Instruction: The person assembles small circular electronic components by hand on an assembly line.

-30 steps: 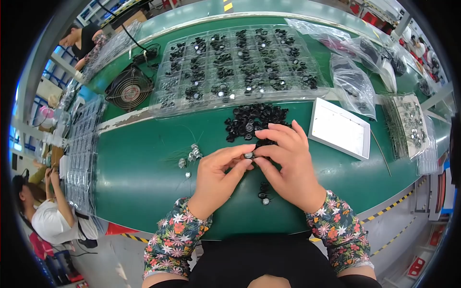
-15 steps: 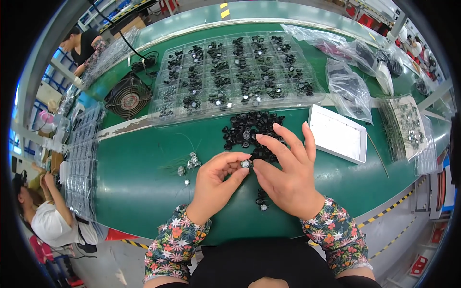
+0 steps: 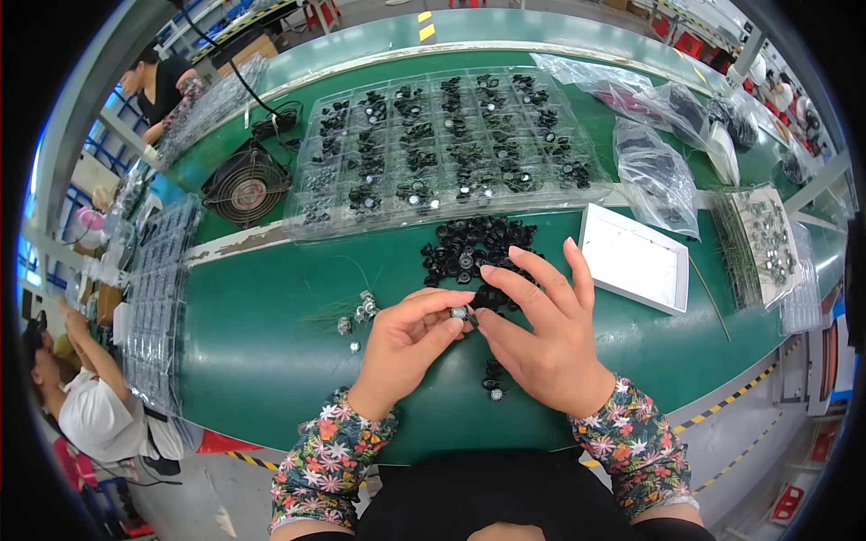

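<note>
Fan (image 3: 245,187) and stacked trays sit far left on the green worktop (image 3: 271,361); loose silver bits (image 3: 361,309) lie nearer. My left hand (image 3: 410,338) has its grip pinched shut on a small round metal part (image 3: 460,313) — my right hand (image 3: 546,338) meets it with fingertips closed on the same part, other fingers spread. Best I keep it level, pressing squarely — black pile (image 3: 474,252) just beyond
</note>
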### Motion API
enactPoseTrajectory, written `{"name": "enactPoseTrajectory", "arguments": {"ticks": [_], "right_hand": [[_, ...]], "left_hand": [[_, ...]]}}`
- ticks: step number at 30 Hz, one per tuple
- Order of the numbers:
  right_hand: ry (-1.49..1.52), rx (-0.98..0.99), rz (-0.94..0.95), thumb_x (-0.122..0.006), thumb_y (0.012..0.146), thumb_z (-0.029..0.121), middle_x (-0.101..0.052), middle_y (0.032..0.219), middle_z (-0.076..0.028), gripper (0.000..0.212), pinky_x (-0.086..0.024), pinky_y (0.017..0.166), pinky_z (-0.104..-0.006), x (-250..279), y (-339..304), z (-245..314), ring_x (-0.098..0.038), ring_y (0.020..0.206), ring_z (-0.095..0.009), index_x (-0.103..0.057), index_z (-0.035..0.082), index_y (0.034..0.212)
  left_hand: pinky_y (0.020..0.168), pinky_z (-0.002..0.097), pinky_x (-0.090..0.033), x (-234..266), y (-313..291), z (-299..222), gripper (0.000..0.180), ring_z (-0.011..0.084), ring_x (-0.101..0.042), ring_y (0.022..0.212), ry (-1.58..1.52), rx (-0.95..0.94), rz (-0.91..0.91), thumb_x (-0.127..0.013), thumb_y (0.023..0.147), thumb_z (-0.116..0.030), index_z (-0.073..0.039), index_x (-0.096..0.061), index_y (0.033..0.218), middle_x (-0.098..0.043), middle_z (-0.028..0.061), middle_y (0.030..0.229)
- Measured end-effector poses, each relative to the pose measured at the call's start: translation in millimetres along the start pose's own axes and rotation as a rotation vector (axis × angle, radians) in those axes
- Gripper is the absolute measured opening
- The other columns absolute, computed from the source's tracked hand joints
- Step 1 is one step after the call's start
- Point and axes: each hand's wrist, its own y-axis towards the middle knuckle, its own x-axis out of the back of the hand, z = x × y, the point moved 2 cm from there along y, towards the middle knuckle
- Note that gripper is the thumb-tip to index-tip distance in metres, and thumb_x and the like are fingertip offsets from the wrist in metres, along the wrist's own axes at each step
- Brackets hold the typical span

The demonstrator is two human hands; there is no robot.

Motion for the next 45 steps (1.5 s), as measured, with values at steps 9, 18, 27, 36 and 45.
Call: {"name": "enactPoseTrajectory", "arguments": {"ticks": [9, 18, 27, 36, 45], "right_hand": [[-0.036, 0.022, -0.021, -0.067, 0.07, 0.011, -0.059, 0.116, -0.006, 0.009, -0.027, 0.107, -0.0595, 3.0, -1.3, 0.3, -0.052, 0.117, -0.027, -0.066, 0.009, 0.079], [-0.009, -0.016, -0.019, -0.069, 0.068, 0.01, -0.06, 0.113, -0.005, 0.01, -0.026, 0.107, -0.0596, 7.6, 0.3, 1.9, -0.053, 0.115, -0.026, -0.067, 0.01, 0.078], [0.216, -0.18, 0.094, -0.076, 0.068, 0.011, -0.062, 0.111, -0.002, 0.015, -0.025, 0.108, -0.055, 10.0, -1.3, -10.6, -0.053, 0.116, -0.027, -0.07, 0.015, 0.081], [0.195, -0.254, 0.14, -0.077, 0.068, 0.009, -0.063, 0.109, 0.001, 0.016, -0.026, 0.109, -0.0521, 20.9, -11.8, -21.8, -0.053, 0.116, -0.025, -0.071, 0.016, 0.081], [0.003, -0.371, 0.036, -0.071, 0.072, 0.004, -0.063, 0.109, -0.007, 0.024, -0.037, 0.101, -0.0484, 49.2, -15.4, -47.7, -0.057, 0.105, -0.029, -0.068, 0.01, 0.095]], "left_hand": [[0.085, 0.0285, -0.053, -1.2, -3.3, 0.5, 0.022, 0.0169, -0.064, 0.095, -0.067, -0.025, -0.012, -0.055, 0.092, 0.003, 0.003, -0.06, 0.113, -0.06, 0.0094, 0.107], [0.085, 0.0309, -0.055, -2.4, -5.7, -0.9, 0.017, 0.0217, -0.065, 0.096, 0.079, -0.154, -0.021, -0.055, 0.091, 0.005, 0.005, -0.061, 0.106, -0.059, 0.0139, 0.111], [0.085, 0.0332, -0.056, -3.6, -5.2, 0.1, 0.014, 0.0234, -0.066, 0.096, 0.091, -0.194, -0.03, -0.056, 0.089, 0.007, 0.005, -0.061, 0.103, -0.058, 0.0147, 0.11], [0.083, 0.0349, -0.056, -7.7, -8.1, -2.8, 0.016, 0.0234, -0.065, 0.094, -0.041, -0.259, -0.026, -0.053, 0.09, 0.007, 0.004, -0.06, 0.105, -0.059, 0.0154, 0.109], [0.087, 0.0311, -0.052, -14.4, -6.9, -4.2, 0.032, 0.02, -0.063, 0.098, 0.0, -0.087, -0.068, -0.054, 0.09, 0.005, 0.002, -0.056, 0.122, -0.061, 0.0101, 0.108]]}}
